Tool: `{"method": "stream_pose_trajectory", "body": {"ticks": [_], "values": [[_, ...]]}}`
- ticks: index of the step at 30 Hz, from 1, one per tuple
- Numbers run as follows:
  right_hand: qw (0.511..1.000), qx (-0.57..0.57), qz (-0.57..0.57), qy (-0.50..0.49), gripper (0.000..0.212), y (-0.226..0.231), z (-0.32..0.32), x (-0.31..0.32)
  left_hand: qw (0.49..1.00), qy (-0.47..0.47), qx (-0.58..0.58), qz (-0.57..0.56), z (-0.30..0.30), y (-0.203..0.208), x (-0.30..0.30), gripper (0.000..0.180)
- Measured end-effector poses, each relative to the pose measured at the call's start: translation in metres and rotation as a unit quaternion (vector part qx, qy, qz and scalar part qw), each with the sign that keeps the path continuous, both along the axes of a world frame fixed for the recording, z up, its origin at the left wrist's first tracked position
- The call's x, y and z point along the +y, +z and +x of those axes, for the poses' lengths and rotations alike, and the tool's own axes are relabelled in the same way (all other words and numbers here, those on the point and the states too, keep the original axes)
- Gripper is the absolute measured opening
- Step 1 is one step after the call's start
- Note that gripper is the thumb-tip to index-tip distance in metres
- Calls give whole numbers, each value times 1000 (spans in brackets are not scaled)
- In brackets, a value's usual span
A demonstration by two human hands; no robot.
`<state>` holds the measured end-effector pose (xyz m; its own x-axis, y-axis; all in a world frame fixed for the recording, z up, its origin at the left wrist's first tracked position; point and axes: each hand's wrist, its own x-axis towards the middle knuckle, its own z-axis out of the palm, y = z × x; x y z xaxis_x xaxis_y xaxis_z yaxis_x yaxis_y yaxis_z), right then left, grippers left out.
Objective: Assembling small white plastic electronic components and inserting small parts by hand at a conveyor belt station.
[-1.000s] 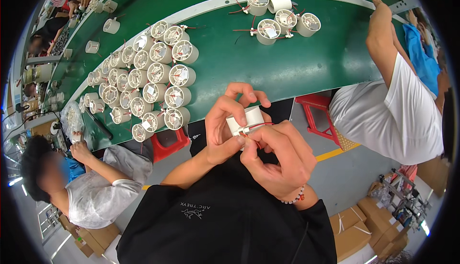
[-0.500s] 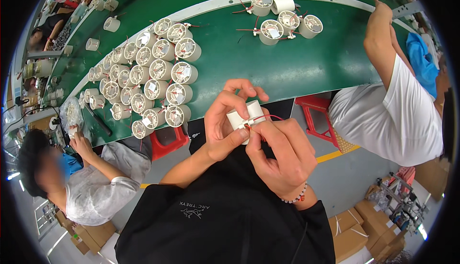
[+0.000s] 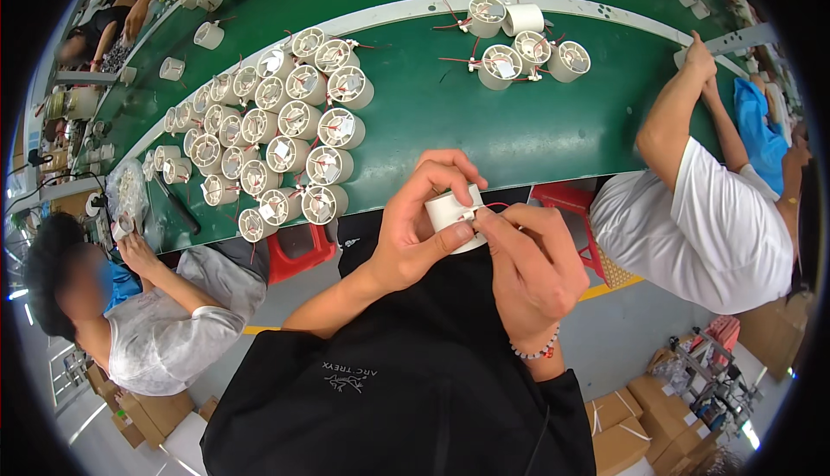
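While the green table [image 3: 450, 121] curves away in front of them, the person in the black top holds a small white cylindrical housing [image 3: 451, 213] up off it, just short of the table's near edge and close to their chest. Their left hand [image 3: 415, 225] is wrapped around the housing, fingers curled over its top and the thumb pressed along its underside, so the grip is closed on it. Their right hand [image 3: 532, 264] comes in from the other side with its fingertips pinched shut on a small white connector [image 3: 469, 214] at the housing's face, where a thin red wire [image 3: 494, 205] loops out. A beaded bracelet [image 3: 534, 352] sits on the right wrist.

On the table, toward its left end, a dense cluster of the same white housings [image 3: 277, 139] stands packed side by side, many touching, with red leads showing among them. Well apart from those, near the far edge, lies a smaller group of housings [image 3: 523, 44] with red wires trailing across the green surface.

A co-worker in a white shirt [image 3: 700, 225] sits at the right end, one arm stretched up to the table's edge. Another person in a grey shirt [image 3: 164, 338] sits at the left end, hands busy at the near left corner. A red stool [image 3: 298, 251] stands under the table's near edge.
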<state>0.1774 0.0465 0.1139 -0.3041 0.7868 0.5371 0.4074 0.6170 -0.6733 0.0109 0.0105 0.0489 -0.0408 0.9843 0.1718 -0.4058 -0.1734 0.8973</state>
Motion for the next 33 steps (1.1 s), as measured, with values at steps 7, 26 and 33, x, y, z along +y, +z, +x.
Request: {"method": "stream_pose_trajectory", "body": {"ticks": [7, 26, 33], "values": [[993, -42, -13, 109, 24, -6, 7, 27, 989, -10, 129, -74, -8, 17, -2, 43], [968, -176, -7, 179, 8, -34, -31, 70, 963, -67, -21, -259, -26, -1, 11, 35], [993, -17, 24, 118, 12, -32, -40, 70, 931, -44, -289, -217, -25, -8, 10, 33]]}}
